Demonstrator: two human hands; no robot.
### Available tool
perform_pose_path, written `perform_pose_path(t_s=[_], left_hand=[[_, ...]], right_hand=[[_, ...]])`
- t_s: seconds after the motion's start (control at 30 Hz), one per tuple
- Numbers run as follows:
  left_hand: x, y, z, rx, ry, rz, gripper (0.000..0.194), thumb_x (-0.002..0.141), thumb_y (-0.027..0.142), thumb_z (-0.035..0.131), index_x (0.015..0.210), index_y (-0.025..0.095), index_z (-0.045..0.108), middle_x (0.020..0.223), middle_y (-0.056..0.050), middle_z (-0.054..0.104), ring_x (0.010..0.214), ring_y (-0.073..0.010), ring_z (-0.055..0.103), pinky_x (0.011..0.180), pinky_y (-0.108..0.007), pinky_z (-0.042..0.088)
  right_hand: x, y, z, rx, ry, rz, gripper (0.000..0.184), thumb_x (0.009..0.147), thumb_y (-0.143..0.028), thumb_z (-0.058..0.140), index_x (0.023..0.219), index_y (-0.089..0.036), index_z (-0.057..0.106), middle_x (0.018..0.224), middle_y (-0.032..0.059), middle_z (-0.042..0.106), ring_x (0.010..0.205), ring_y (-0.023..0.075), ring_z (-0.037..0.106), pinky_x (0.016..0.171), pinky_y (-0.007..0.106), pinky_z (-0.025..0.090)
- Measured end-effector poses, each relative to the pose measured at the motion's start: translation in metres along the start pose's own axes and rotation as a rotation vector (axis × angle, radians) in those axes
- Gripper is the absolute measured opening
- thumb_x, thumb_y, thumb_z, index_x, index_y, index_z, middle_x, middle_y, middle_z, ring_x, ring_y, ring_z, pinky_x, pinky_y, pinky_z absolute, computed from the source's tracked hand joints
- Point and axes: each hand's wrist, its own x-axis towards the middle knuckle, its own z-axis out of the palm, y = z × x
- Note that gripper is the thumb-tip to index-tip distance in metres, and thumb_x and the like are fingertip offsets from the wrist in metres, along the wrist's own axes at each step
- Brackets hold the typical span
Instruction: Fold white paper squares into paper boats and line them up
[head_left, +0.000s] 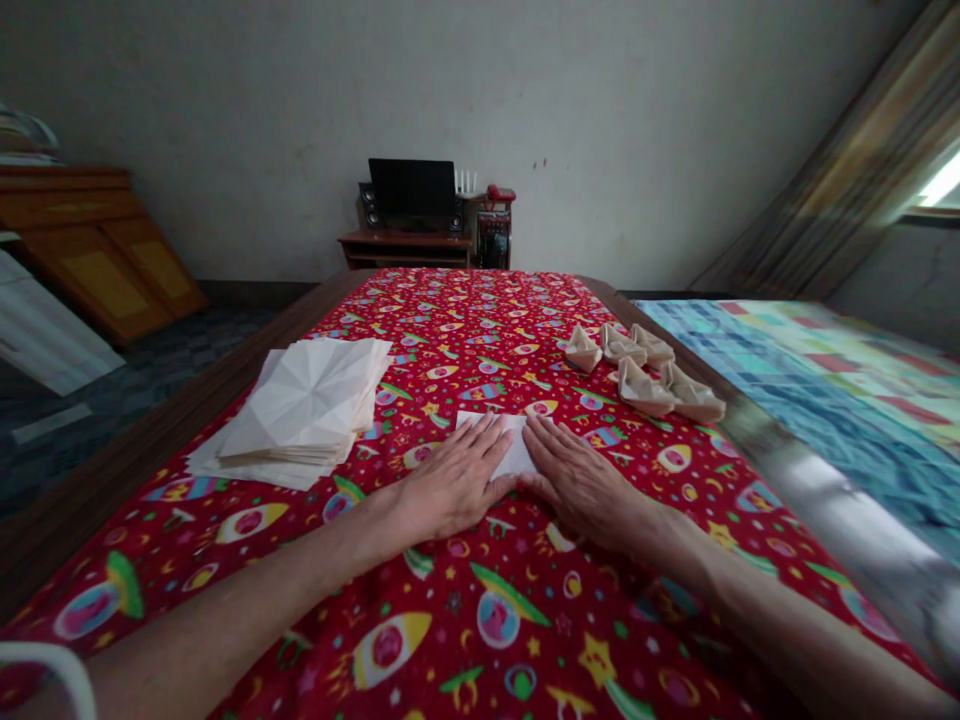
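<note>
A small folded sheet of white paper (516,452) lies flat on the red patterned tablecloth (480,600). My left hand (466,475) presses on its left part, fingers stretched out and palm down. On its right part rests my right hand (574,475), also flat with the fingers extended. The thumbs nearly meet at the near edge of the paper. Both hands cover much of the sheet, so its full folded shape is hidden. To the left sits a stack of creased white paper sheets (307,400). Several folded paper boats (645,385) stand to the right.
A bed with a patterned blue cover (795,440) adjoins the table's right side. Beyond the far end stands a desk (405,245) with a black monitor (412,188) and a red telephone (500,193). A wooden cabinet (97,250) is at the left.
</note>
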Motion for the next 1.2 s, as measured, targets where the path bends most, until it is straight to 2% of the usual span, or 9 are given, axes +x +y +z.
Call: perform_pose_path(t_s=[0.27, 0.37, 0.47, 0.57, 0.63, 0.8, 0.9, 1.07, 1.2], left_hand=[[-0.013, -0.028, -0.001, 0.074, -0.024, -0.095, 0.061, 0.097, 0.047, 0.02, 0.143, 0.009, 0.027, 0.153, -0.012, 0.018, 0.142, -0.0222, 0.014, 0.115, -0.039, 0.014], [-0.018, -0.032, -0.002, 0.099, -0.024, -0.097, 0.06, 0.097, 0.047, 0.021, 0.143, 0.01, 0.027, 0.152, -0.01, 0.02, 0.141, -0.0218, 0.016, 0.115, -0.04, 0.014], [-0.019, -0.033, 0.0, 0.108, -0.003, -0.094, 0.059, 0.097, 0.047, 0.022, 0.143, 0.011, 0.029, 0.152, -0.01, 0.022, 0.141, -0.022, 0.017, 0.114, -0.041, 0.014], [-0.019, -0.033, 0.003, 0.088, 0.025, -0.091, 0.059, 0.096, 0.048, 0.024, 0.142, 0.011, 0.032, 0.151, -0.011, 0.024, 0.141, -0.0225, 0.019, 0.114, -0.042, 0.016], [-0.019, -0.033, 0.005, 0.062, 0.06, -0.087, 0.057, 0.096, 0.046, 0.027, 0.141, 0.011, 0.034, 0.15, -0.011, 0.026, 0.14, -0.0226, 0.021, 0.114, -0.042, 0.018], [-0.013, -0.042, 0.008, -0.123, 0.22, -0.078, 0.043, 0.095, 0.032, 0.032, 0.13, 0.013, 0.051, 0.14, -0.01, 0.045, 0.133, -0.0212, 0.038, 0.111, -0.043, 0.03], [-0.008, -0.05, 0.009, -0.282, 0.313, -0.063, 0.038, 0.093, 0.026, 0.035, 0.116, 0.014, 0.063, 0.129, -0.01, 0.057, 0.124, -0.0197, 0.049, 0.107, -0.039, 0.038], [-0.008, -0.063, 0.009, -0.396, 0.36, -0.053, 0.037, 0.086, 0.015, 0.039, 0.111, 0.018, 0.066, 0.125, -0.006, 0.061, 0.119, -0.0176, 0.054, 0.106, -0.036, 0.041], [-0.014, -0.07, 0.008, -0.392, 0.332, 0.041, 0.056, 0.075, 0.002, 0.037, 0.124, 0.018, 0.058, 0.133, -0.006, 0.053, 0.126, -0.0172, 0.047, 0.108, -0.038, 0.037]], right_hand=[[-0.007, 0.019, -0.002, -0.031, -0.055, 0.118, 0.052, 0.097, -0.036, 0.033, 0.136, -0.003, 0.042, 0.144, 0.0195, 0.035, 0.135, 0.0266, 0.031, 0.109, 0.049, 0.028], [-0.007, 0.009, -0.008, -0.106, -0.047, 0.188, 0.049, 0.097, -0.036, 0.032, 0.129, -0.003, 0.049, 0.139, 0.0213, 0.043, 0.132, 0.0306, 0.036, 0.108, 0.059, 0.021], [-0.005, -0.013, -0.014, -0.136, 0.061, 0.24, 0.049, 0.096, -0.038, 0.034, 0.121, -0.002, 0.055, 0.134, 0.0253, 0.047, 0.129, 0.0343, 0.038, 0.107, 0.062, 0.017], [0.001, -0.037, -0.015, -0.048, 0.079, 0.036, 0.051, 0.094, -0.041, 0.039, 0.129, -0.005, 0.048, 0.132, 0.0214, 0.051, 0.126, 0.0318, 0.043, 0.107, 0.054, 0.028], [0.009, -0.047, -0.014, -0.017, 0.069, -0.052, 0.05, 0.092, -0.042, 0.045, 0.123, -0.004, 0.052, 0.124, 0.0198, 0.056, 0.119, 0.0306, 0.049, 0.103, 0.045, 0.039], [0.027, -0.044, -0.018, -0.055, 0.001, -0.181, 0.017, 0.091, -0.015, 0.044, 0.096, -0.009, 0.059, 0.096, 0.0142, 0.063, 0.098, 0.0239, 0.059, 0.087, 0.035, 0.05], [0.029, -0.042, -0.024, -0.109, -0.015, -0.26, 0.02, 0.084, -0.001, 0.044, 0.097, -0.008, 0.058, 0.095, 0.0156, 0.062, 0.095, 0.0247, 0.059, 0.082, 0.036, 0.052], [0.022, -0.035, -0.021, -0.039, 0.094, -0.216, 0.021, 0.083, -0.002, 0.045, 0.097, -0.007, 0.06, 0.101, 0.0182, 0.065, 0.097, 0.0257, 0.062, 0.08, 0.037, 0.053], [0.016, -0.017, -0.015, 0.171, 0.347, -0.228, 0.023, 0.089, -0.01, 0.042, 0.103, -0.011, 0.06, 0.103, 0.0133, 0.068, 0.097, 0.0219, 0.064, 0.087, 0.038, 0.052]])
